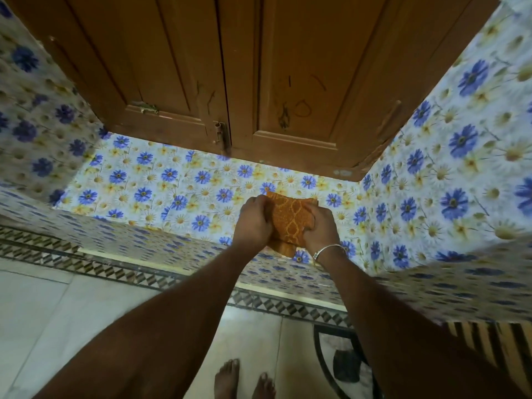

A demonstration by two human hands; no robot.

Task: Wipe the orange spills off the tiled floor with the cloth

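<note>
While both fists close on it, the cloth (290, 218) bunches between left hand (253, 223) and right hand (319, 226).

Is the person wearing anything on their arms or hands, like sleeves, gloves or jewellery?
No sleeves or gloves show: both forearms are bare up to the frame edge. The left hand wears nothing visible. The right hand has a thin silver bangle at the wrist.
</note>
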